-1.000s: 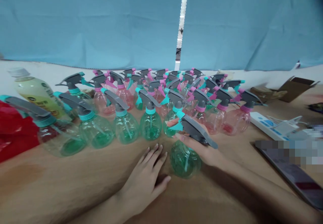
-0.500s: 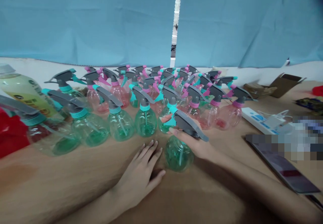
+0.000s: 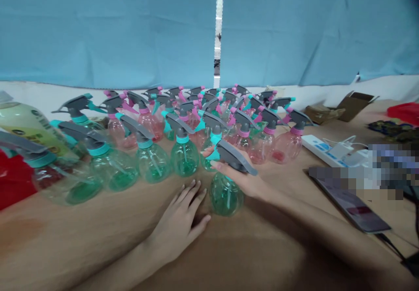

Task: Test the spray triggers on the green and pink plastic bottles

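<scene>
My right hand (image 3: 250,182) is closed round the neck of a green spray bottle (image 3: 226,197), under its grey trigger head with a turquoise nozzle. The bottle stands upright, nearest to me. Flat on the wooden table (image 3: 248,251), my left hand (image 3: 178,216) lies just left of that bottle, fingers spread and holding nothing. Beyond my hands stands a row of green spray bottles, among them one (image 3: 185,157) straight ahead of my left fingertips. Pink spray bottles (image 3: 286,146) with grey and pink heads stand to the right and behind.
A tablet-like dark device (image 3: 350,201) and a white power strip (image 3: 327,153) lie on the right. Behind them is an open cardboard box (image 3: 356,105). At far left stand a large yellow-green bottle (image 3: 29,122) and a red bag (image 3: 15,179). A blue curtain (image 3: 131,33) hangs behind.
The view has turned slightly to the right, shifting everything leftward. My right hand keeps its grip on the green spray bottle, and my left hand stays flat on the table.
</scene>
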### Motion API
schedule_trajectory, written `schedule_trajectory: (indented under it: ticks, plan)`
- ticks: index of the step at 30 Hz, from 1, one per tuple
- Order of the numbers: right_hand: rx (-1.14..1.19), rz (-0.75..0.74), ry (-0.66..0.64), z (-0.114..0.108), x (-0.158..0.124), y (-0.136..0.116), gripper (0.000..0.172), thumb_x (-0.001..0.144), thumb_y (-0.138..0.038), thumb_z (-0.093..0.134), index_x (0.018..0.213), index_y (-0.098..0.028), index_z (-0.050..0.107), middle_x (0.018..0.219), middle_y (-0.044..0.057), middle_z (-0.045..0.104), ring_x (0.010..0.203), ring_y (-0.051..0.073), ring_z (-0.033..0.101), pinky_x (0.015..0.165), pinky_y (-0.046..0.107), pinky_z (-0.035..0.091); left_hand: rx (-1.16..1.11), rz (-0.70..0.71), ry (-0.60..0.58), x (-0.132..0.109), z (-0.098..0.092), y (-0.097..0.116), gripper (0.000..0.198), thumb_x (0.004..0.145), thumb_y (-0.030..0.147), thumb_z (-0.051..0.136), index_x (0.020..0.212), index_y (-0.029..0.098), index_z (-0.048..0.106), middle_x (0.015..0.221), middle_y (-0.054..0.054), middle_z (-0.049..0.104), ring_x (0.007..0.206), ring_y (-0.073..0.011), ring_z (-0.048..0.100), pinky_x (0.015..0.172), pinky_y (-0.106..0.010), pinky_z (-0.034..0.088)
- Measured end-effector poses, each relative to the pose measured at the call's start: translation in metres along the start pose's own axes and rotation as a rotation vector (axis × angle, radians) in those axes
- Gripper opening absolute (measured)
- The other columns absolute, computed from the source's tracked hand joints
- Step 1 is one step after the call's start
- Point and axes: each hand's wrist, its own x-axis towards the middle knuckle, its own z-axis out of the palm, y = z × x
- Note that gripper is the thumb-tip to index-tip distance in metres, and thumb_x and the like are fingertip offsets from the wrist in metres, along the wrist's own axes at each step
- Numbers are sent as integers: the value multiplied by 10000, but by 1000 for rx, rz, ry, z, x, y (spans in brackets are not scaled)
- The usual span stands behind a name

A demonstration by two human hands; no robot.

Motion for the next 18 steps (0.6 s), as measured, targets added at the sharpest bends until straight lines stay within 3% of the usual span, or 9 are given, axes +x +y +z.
schedule_trajectory:
  ticks: [8, 12, 18]
  plan:
    - [-29, -1, 32, -1, 5, -11, 178, 867, -400, 584, 869, -223, 602, 716, -26, 542, 644, 125, 502, 685, 296, 436, 5, 5, 30, -1, 2, -1, 560, 965, 488, 412, 1372, 106, 451, 1469, -148, 414, 1364, -283, 363, 1095, -480, 338]
    - [-77, -2, 45, -1, 6, -12, 249, 873, -442, 563, 764, -219, 574, 660, -30, 495, 634, 124, 479, 624, 276, 413, 12, 10, 36, 0, 2, -1, 575, 971, 492, 393, 1372, 84, 450, 1462, -163, 419, 1357, -292, 372, 1087, -490, 346]
    - [-65, 20, 28, -1, 5, -11, 213, 882, -413, 558, 783, -226, 575, 673, -29, 492, 638, 126, 486, 631, 281, 416, 16, 16, 46, -1, 5, -2, 580, 970, 500, 391, 1377, 91, 448, 1462, -161, 420, 1356, -296, 373, 1081, -494, 352]
